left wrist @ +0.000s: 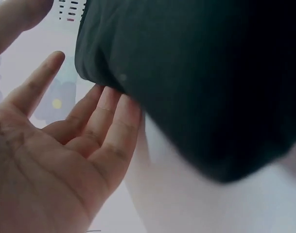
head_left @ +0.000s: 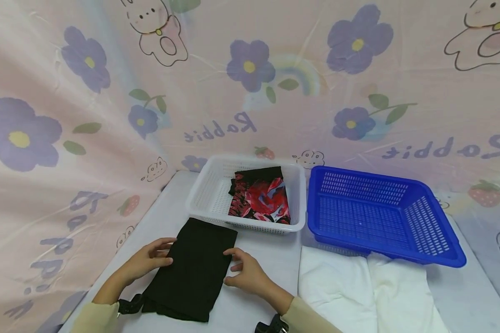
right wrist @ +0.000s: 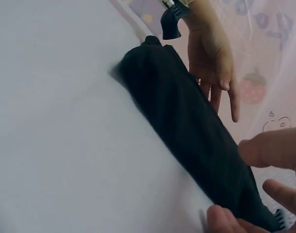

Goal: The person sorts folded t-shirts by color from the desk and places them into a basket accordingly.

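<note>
I have neither hand clenched: the fingers of my left hand are extended, their tips tucked at the side edge of the folded black cloth, thumb apart. My right hand sits at the opposite edge, its fingers loosely bent and thumb clear of them, pinching nothing; whether it touches, I can't be sure. The cloth lies on the white table, just in front of the white basket.

I judge it light, soft and limp, nothing fragile; the matte surface should grip well, though the folded layers could slide apart. I'd take it by both long edges, fingers beneath and thumbs on top, catching every layer.

I see no brand or label on the cloth. The backdrop reads "Rabbit" in mirrored letters, more than once.
</note>
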Available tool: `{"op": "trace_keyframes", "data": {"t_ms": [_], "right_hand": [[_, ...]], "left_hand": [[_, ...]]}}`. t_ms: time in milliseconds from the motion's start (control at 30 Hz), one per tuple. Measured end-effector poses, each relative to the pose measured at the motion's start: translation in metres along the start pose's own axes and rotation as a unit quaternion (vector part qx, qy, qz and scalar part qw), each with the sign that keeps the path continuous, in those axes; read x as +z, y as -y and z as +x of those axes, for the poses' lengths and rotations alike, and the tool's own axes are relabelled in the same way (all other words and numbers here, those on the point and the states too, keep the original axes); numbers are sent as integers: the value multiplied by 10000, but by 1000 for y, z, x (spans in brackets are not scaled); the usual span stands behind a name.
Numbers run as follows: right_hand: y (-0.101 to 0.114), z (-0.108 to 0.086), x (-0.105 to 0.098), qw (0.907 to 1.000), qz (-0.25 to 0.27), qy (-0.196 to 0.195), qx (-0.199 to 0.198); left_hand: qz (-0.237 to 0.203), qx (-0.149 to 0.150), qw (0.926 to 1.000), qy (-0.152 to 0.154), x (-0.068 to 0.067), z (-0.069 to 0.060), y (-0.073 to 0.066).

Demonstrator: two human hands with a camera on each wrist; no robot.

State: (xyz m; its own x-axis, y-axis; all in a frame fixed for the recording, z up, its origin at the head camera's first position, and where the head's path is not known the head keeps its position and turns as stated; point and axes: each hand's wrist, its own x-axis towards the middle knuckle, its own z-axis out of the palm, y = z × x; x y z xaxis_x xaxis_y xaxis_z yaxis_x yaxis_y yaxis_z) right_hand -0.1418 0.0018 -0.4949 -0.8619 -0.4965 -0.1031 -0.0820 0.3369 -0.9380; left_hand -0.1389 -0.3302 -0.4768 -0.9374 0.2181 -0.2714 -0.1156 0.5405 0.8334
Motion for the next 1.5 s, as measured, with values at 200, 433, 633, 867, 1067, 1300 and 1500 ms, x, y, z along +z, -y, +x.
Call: {"op": "trace_keyframes", "data": {"t_ms": [200,433,633,867,1067,1300,1500], "right_hand": [[-2,7,9,9999,20,-52,-107],[0,10,18,9997,128,-105,-176],[1,10,21,9970,676,-127,-343],[1,10,25,9939,1088,133,-147],[0,13,26,9967,776,4,-240],[0,13,26,9941,1024,255,-259],[0,15,27,9956,935,-3,-99]], "left_hand": [[-87,-27,9999,130,4,0,-4],[-7,-101,9999,113,8,3,-6],[-35,-150,9998,122,9,3,-10],[-279,-31,9982,534,13,7,-5],[-120,96,9976,673,13,9,-6],[2,322,9965,768,13,10,-4],[4,276,9976,634,14,12,-6]]}}
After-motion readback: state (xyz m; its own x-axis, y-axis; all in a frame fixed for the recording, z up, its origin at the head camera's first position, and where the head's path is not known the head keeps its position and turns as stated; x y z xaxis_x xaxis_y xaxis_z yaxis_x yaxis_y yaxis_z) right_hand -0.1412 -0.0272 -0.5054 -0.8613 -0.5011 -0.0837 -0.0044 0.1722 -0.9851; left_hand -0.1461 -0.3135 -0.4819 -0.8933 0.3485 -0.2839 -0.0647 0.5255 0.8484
